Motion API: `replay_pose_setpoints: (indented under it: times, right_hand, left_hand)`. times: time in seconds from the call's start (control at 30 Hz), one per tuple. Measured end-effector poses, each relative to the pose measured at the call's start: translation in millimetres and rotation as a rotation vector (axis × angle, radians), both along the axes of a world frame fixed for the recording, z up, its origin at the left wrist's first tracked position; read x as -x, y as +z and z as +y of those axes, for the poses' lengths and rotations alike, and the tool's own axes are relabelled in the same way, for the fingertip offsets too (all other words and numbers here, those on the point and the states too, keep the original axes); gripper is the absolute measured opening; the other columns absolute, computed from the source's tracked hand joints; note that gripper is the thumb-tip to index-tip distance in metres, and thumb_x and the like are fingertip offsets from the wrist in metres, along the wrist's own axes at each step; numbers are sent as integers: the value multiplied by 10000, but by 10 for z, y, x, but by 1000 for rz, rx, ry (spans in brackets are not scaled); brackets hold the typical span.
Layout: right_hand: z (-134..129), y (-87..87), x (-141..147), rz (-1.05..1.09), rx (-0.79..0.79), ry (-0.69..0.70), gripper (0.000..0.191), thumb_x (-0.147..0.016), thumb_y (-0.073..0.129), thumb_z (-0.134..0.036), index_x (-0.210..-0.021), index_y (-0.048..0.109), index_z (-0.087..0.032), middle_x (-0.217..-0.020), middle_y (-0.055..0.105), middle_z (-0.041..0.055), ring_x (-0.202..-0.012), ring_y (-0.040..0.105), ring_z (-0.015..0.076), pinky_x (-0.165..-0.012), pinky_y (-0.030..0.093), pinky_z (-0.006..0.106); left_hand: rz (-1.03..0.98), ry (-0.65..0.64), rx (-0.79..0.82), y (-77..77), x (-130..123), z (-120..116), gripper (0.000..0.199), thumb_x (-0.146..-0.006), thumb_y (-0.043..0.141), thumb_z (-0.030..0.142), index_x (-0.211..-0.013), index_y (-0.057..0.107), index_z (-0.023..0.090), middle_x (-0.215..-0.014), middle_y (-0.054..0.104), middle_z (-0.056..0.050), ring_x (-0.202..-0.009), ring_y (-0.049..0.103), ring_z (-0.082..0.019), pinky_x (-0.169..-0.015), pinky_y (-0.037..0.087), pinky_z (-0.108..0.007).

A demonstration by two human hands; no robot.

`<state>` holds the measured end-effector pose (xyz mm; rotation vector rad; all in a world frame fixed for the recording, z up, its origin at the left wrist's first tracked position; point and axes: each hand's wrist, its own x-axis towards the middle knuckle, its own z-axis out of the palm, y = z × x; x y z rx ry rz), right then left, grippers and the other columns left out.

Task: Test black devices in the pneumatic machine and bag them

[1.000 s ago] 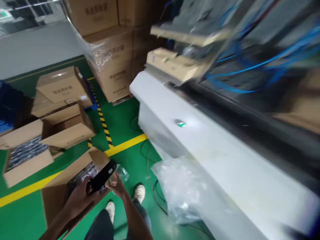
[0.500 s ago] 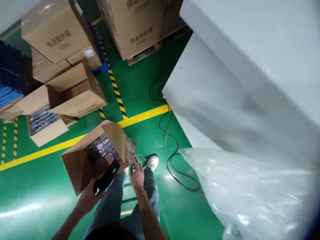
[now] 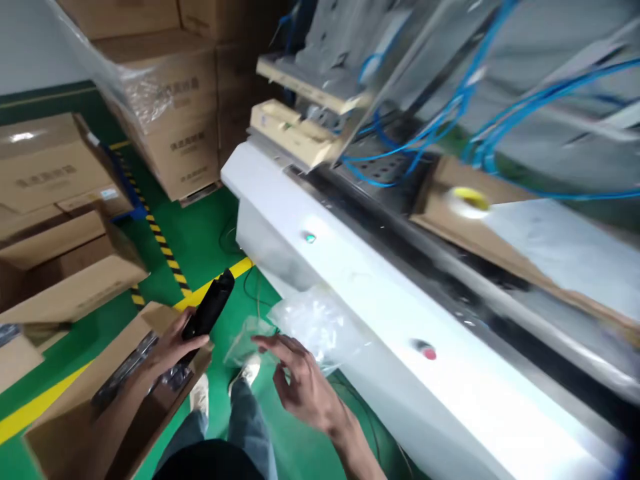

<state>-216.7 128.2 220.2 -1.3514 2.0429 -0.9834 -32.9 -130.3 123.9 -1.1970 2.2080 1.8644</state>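
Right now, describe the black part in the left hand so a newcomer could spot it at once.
Start at the long white machine housing running across the view; left of it, above the green floor, sits an open cardboard box. Over the box's right edge, the left hand grips a slim black bar-shaped part. It is the only bare black piece held up; the box's parts look plastic-wrapped.

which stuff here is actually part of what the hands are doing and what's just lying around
In hand:
- left hand grips a black handset-like part
- right hand, fingers spread, at a small clear bag
- open carton of wrapped parts below the left hand

Lying about:
- stacked cartons
- white machine with blue cables
- large plastic bag
- tape roll
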Motion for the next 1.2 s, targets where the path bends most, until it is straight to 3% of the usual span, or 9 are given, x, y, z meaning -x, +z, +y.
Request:
replay_pose_setpoints:
  times: [0.1,0.2,0.33,0.47,0.67,0.8,0.93,1.07,1.2]
  right_hand:
    - [356,594,217,55,63,-30,678,-871,417,-5,-1440,644,-297,-1025,810,63,-993,742,234,-929,624,453]
    - [733,953,415,-32,146,-91,628,-941,436,-64,-1482,614,-329,-1104,808,73,-1010,755,225,-938,641,454]
    - [1229,1156,693,-105,218,-247,625,-959,512,-128,-1529,566,-380,-1291,783,98,-847,712,177,-820,658,418]
    - [1618,1231,944,-38,221,-374,642,-969,549,-181,-1575,514,-391,-1379,760,121,-789,674,156,-792,651,445]
    - [1839,1177,1202,23,254,-582,692,-971,547,-170,-1615,419,-388,-1318,751,119,-796,676,152,-772,672,427]
    - [1858,1019,1419,8,260,-784,739,-922,487,-115,-1600,396,-393,-1290,719,105,-765,669,148,-667,671,365]
    - [1859,785,1700,-30,161,-957,735,-915,496,-171,-1616,364,-349,-1271,723,132,-776,687,170,-583,637,335]
    - [1792,504,1958,-59,65,-1133,702,-891,516,-220,-1581,402,-282,-1225,763,135,-751,710,180,-620,621,361]
    - [1680,287,2158,19,-62,-1335,718,-809,546,-197,-1523,466,-209,-1136,811,130,-663,687,174,-681,621,397]
  left_hand:
    - [219,-100,-291,133,571,146,737,-708,831,603,-1333,663,251,-1426,730,-133,-1423,618,-391,-1236,465,-537]
    - [413,-230,-646,204,1091,443,725,-689,886,594,-1280,685,225,-1487,693,-181,-1478,576,-428,-1267,422,-595]
    - [497,-338,-874,349,1616,848,713,-637,936,604,-1168,667,212,-1453,703,-219,-1391,641,-463,-1191,471,-639]
    - [519,-378,-842,574,2047,1009,751,-640,906,635,-1182,635,192,-1443,694,-238,-1163,732,-397,-1013,557,-549]
    - [619,-390,-839,832,2641,1029,588,-699,926,481,-1125,631,201,-1323,753,-191,-798,667,-188,-732,522,-353]
    - [683,-336,-861,960,3086,1001,552,-704,952,379,-1145,660,220,-1245,774,-133,-856,715,-198,-748,568,-330]
    - [699,-275,-744,1087,3621,887,534,-655,987,331,-1083,686,221,-1171,780,-91,-961,743,-222,-851,621,-355]
    - [641,-306,-542,1163,4069,743,540,-675,974,376,-1107,691,219,-1181,792,-88,-1050,748,-251,-924,633,-391]
    - [634,-324,-290,1220,4192,582,570,-722,954,392,-1185,658,239,-1166,807,-62,-1057,758,-241,-898,617,-342]
